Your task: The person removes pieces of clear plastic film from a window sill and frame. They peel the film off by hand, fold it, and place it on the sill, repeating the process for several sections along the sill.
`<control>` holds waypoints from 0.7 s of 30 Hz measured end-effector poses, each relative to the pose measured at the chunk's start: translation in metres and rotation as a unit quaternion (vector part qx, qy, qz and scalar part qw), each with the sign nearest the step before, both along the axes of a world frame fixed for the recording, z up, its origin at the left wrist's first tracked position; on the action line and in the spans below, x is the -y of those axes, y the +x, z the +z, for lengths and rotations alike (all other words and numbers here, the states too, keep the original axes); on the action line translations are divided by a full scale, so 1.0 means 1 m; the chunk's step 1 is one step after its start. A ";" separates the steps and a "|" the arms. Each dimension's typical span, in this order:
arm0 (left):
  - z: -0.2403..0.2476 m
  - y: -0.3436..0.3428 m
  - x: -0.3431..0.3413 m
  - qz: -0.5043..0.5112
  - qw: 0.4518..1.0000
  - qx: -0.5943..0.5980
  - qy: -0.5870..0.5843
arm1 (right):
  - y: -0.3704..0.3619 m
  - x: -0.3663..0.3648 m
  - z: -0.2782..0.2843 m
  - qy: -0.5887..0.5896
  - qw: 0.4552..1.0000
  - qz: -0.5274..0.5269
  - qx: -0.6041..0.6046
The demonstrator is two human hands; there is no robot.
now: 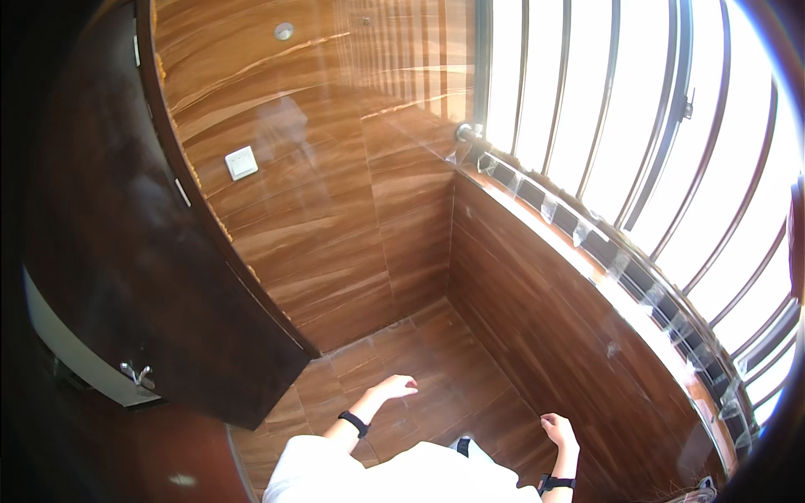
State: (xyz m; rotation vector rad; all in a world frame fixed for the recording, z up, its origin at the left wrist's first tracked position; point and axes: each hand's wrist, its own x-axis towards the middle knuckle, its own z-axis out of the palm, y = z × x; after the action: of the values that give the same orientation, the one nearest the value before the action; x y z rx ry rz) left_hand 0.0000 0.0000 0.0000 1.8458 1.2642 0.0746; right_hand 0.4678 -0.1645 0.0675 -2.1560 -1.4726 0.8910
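Note:
My left hand (394, 388) hangs over the brown tiled floor, a dark band around its wrist. Its fingers are loosely curled in, with no object visible in them. Off to the right, my right hand (560, 431) is raised near the wood-patterned low wall (537, 318), apart from it as far as I can see. Those fingers are also bent inward, and nothing shows in their grip. Another dark band circles that wrist.
A dark door (159, 251) with a silver handle (137, 375) stands at the left. Ahead, a white switch (241, 163) sits on the glossy wood-look wall (327, 201). Clear plastic and tape hang along the window ledge (579, 235) below barred windows (579, 92).

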 end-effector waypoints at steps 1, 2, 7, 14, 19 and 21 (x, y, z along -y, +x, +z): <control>0.001 0.008 -0.023 0.010 1.000 0.029 0.000 | 0.005 -0.027 -0.004 0.002 1.000 0.009 -0.003; 0.003 0.012 -0.044 0.022 0.998 0.061 -0.005 | 0.011 -0.052 -0.008 -0.021 0.999 0.017 0.017; 0.002 0.031 -0.137 0.083 0.995 0.055 0.001 | 0.037 -0.192 -0.017 -0.005 0.993 0.092 0.071; 0.013 0.034 -0.227 0.189 0.976 0.074 0.085 | 0.003 -0.341 0.009 0.034 0.983 0.168 0.065; 0.008 0.046 -0.313 0.288 0.932 0.149 0.162 | -0.033 -0.394 0.029 0.015 0.981 0.189 0.028; 0.002 0.056 -0.363 0.299 0.927 0.177 0.142 | -0.038 -0.405 0.030 0.016 0.985 0.172 0.027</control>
State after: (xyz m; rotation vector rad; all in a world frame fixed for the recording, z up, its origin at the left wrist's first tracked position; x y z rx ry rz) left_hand 0.0560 0.3633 0.0019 1.5114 1.5604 0.9237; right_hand 0.4296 0.2401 0.0976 -1.9480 -1.9107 0.9163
